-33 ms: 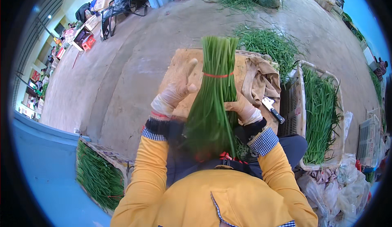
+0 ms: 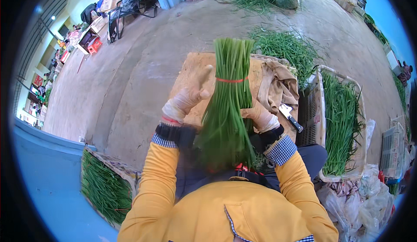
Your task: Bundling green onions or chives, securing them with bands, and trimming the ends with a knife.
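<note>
An upright bundle of green garlic chives, tied with a red band near its cut top end, stands before me. Its loose leaf ends hang blurred toward my lap. My right hand, in a thin pale glove, grips the bundle's right side, with some fingers hidden by the leaves. On the other side my left hand, also gloved, is held open, thumb and fingers apart, close to the chives. Beneath them lies a wooden board. A knife with a black handle rests at its right, beside a crumpled brown cloth.
A crate full of chives stands on my right, with plastic bags nearer me. Another crate of chives is at my lower left. Loose green leaves lie on the floor beyond the board.
The hanging leaf ends have swung slightly to the right. My left hand has shifted very slightly; my right hand stays on the bundle.
</note>
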Available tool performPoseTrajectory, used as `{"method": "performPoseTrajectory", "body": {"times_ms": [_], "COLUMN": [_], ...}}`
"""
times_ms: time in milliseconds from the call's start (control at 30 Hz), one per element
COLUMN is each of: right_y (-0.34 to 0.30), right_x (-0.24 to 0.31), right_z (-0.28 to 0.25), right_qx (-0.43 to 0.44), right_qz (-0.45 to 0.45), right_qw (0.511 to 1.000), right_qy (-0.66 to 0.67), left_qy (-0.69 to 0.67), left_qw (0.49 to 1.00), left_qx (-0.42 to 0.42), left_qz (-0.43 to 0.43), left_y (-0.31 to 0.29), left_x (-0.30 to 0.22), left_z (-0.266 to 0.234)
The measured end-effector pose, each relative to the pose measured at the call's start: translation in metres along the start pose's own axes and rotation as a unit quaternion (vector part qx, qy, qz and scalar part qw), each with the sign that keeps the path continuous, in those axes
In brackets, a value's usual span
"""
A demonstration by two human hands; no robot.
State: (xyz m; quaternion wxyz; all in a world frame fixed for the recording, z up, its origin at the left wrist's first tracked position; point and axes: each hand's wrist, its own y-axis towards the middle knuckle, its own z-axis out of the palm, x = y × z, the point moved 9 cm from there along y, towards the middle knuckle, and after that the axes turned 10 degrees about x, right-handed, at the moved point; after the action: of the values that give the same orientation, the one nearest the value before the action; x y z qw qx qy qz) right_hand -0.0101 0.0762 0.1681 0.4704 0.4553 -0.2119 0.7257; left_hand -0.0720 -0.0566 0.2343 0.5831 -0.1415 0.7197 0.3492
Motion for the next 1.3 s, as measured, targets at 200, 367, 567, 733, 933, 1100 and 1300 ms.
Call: {"method": "performPoseTrajectory", "body": {"times_ms": [200, 367, 567, 733, 933, 1100, 1300], "right_y": [0.010, 0.014, 0.004, -0.122, -0.070, -0.036, -0.003], "right_x": [-0.009, -0.013, -0.028, -0.085, 0.133, 0.210, 0.191], "right_z": [0.011, 0.006, 0.007, -0.049, 0.006, 0.091, 0.038], "right_qx": [0.085, 0.085, 0.027, 0.217, 0.041, 0.072, 0.160], "right_qz": [0.049, 0.065, 0.037, 0.340, 0.057, -0.177, -0.128], "right_qw": [0.993, 0.993, 0.977, 0.477, 0.786, 0.831, 0.772], "right_qy": [0.065, 0.055, -0.209, -0.781, -0.614, -0.522, -0.602], "left_qy": [-0.146, -0.256, -0.238, -0.092, 0.039, 0.085, 0.097], "left_qw": [0.989, 0.961, 0.955, 0.963, 0.983, 0.992, 0.994], "left_qx": [0.037, -0.041, -0.170, -0.245, -0.173, -0.094, -0.001], "left_qz": [-0.001, -0.093, -0.044, 0.059, 0.046, -0.022, -0.049], "left_y": [0.028, 0.025, 0.016, -0.003, -0.040, -0.049, -0.043], "left_x": [-0.033, -0.003, -0.023, -0.059, -0.036, -0.025, -0.034], "left_z": [0.041, 0.036, -0.012, -0.019, 0.035, 0.060, 0.085]}}
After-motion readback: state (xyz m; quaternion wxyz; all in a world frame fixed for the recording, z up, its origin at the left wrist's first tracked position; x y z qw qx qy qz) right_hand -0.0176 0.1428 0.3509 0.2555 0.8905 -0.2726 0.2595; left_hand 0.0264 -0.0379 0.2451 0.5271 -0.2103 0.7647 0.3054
